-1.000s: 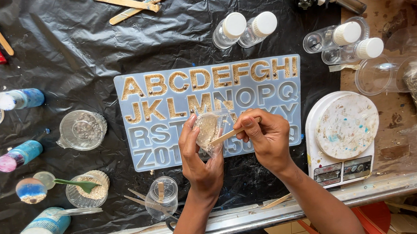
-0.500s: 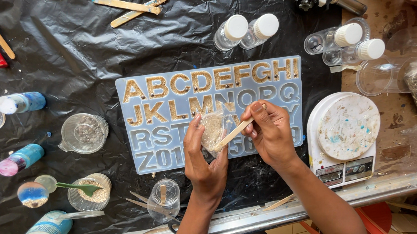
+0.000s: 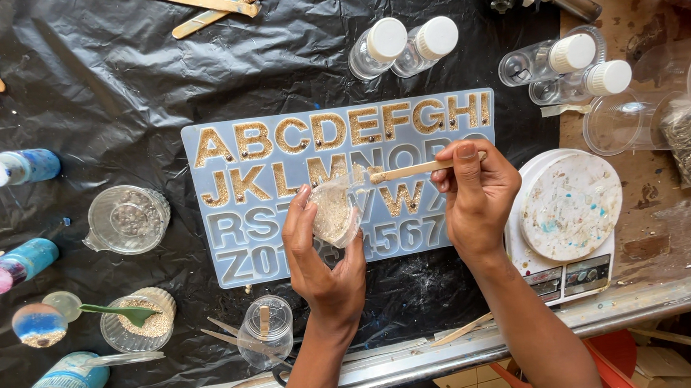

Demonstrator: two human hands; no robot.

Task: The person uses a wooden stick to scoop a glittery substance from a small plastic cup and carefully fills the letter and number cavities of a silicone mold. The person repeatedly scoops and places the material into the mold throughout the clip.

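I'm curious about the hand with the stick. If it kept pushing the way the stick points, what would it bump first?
The right hand holds a wooden stick pointing left. Going straight on, its tip would likely first meet the small clear cup of sandy mix tilted in the left hand, though depth is hard to judge.

Table (image 3: 647, 221) w/ black sheet (image 3: 111, 81)

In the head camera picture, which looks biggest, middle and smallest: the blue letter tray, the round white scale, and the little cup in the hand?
1. Blue letter tray, widest by far.
2. Round white scale.
3. Little cup in the left hand; held up closer to the camera, yet smallest.
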